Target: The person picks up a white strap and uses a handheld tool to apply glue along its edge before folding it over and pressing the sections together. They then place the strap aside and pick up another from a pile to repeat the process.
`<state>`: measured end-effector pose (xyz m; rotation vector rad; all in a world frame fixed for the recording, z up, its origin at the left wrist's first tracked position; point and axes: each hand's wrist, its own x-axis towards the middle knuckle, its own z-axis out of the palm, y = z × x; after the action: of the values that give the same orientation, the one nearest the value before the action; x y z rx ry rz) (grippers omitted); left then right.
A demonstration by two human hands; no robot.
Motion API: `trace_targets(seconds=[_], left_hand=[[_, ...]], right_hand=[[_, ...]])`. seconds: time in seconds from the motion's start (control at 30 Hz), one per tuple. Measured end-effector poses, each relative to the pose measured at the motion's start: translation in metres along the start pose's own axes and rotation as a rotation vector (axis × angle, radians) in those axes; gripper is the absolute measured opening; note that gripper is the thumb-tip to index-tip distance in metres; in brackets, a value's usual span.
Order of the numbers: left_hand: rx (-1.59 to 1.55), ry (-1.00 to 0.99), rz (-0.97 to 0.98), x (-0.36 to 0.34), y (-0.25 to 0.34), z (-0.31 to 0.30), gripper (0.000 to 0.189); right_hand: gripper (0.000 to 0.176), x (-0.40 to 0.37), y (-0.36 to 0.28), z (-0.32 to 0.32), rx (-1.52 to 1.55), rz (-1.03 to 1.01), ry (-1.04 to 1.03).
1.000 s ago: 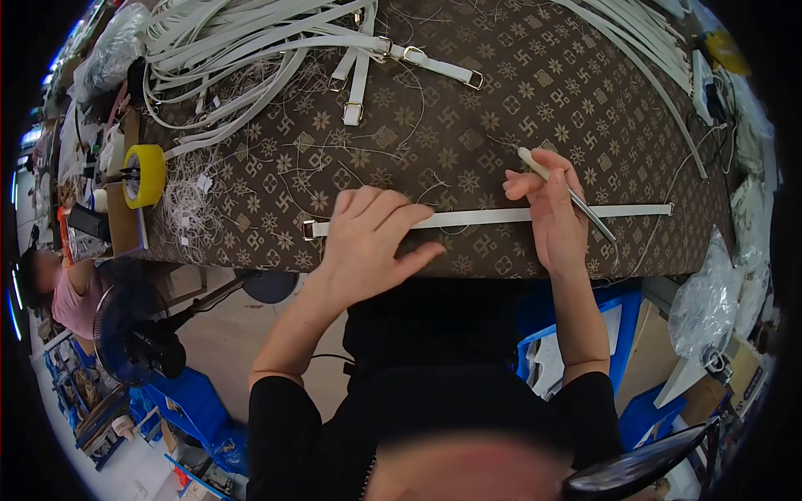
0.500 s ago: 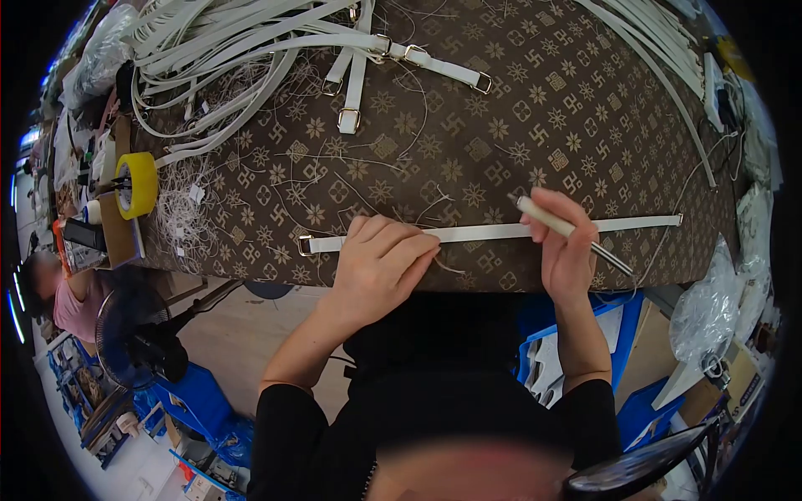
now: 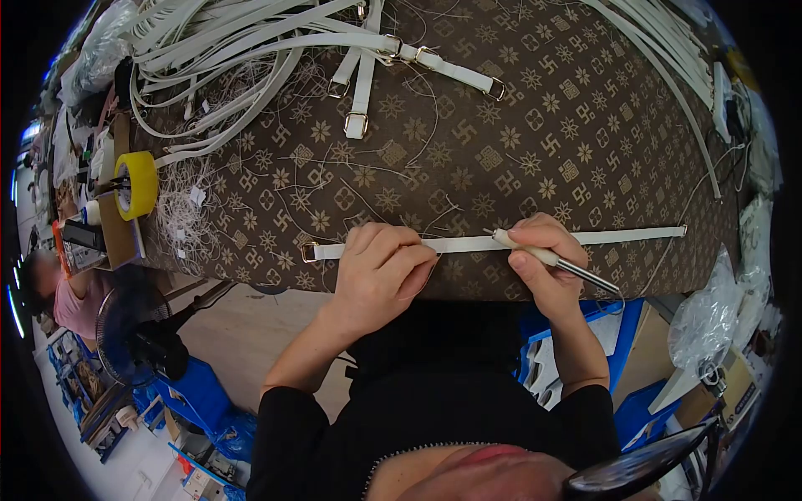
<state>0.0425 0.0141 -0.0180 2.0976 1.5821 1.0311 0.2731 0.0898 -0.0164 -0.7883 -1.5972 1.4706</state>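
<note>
A narrow white belt (image 3: 626, 236) lies along the near edge of the table, with a metal buckle (image 3: 310, 252) at its left end. My left hand (image 3: 380, 271) is closed over the belt right of the buckle, thumb and fingertips pinched together at it, and a thin thread shows by the thumb. In my right hand (image 3: 547, 259) is a corded pen-shaped tool (image 3: 535, 249) with a cream grip, a metal rear part and a thin tip. That tip points left, just above the belt and a short way from my left fingertips.
A pile of white belts (image 3: 217, 58) with buckles covers the back left. Cut threads (image 3: 184, 217) lie heaped near the yellow tape roll (image 3: 136, 185). More white straps (image 3: 660, 58) hang along the right side. A fan (image 3: 134, 334) and a person (image 3: 75, 301) are at left.
My right hand has moved left and slightly down, bringing the tool's tip closer to my left hand. The left hand stays on the belt; the whole view has shifted a little.
</note>
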Motion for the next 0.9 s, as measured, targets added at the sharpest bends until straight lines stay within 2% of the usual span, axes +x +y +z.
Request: trace_targets(seconds=[0.1,0.17,0.33,0.4,0.43,0.53,0.6,0.63,0.7,0.83,0.9], left_hand=[[0.079,-0.022,-0.096,0.007,0.009,-0.007,0.031],[0.182,-0.114,-0.170,0.011,0.012,-0.014,0.032],[0.161,-0.139,-0.162,0.012,0.012,-0.013,0.029],[0.135,-0.133,-0.150,0.009,0.011,-0.010,0.027],[0.146,-0.096,-0.123,0.007,0.012,-0.009,0.025],[0.184,-0.019,-0.060,0.003,0.013,-0.006,0.022],[0.213,0.022,-0.026,0.001,0.015,-0.007,0.022],[0.224,0.026,-0.003,0.000,0.018,-0.009,0.024],[0.237,0.032,0.022,-0.003,0.021,-0.013,0.026],[0.258,0.084,0.093,-0.004,0.022,-0.014,0.023],[0.266,0.118,0.126,-0.003,0.022,-0.014,0.021]], right_hand=[[0.024,0.000,0.000,0.000,-0.011,0.004,-0.003],[0.024,0.001,-0.001,0.000,-0.019,0.010,0.001],[0.023,0.002,-0.007,0.003,-0.030,0.019,0.017],[0.023,0.004,-0.016,0.005,-0.054,0.145,0.040],[0.023,0.007,-0.021,0.007,-0.056,0.146,0.041],[0.023,0.020,-0.028,0.010,-0.234,0.106,-0.043],[0.025,0.026,-0.030,0.010,-0.420,0.062,-0.204],[0.025,0.028,-0.034,0.011,-0.420,0.061,-0.206],[0.034,0.033,-0.043,0.011,-0.300,0.305,-0.314],[0.036,0.037,-0.042,0.008,-0.345,0.249,-0.433],[0.040,0.036,-0.040,0.009,-0.377,0.136,-0.461]])
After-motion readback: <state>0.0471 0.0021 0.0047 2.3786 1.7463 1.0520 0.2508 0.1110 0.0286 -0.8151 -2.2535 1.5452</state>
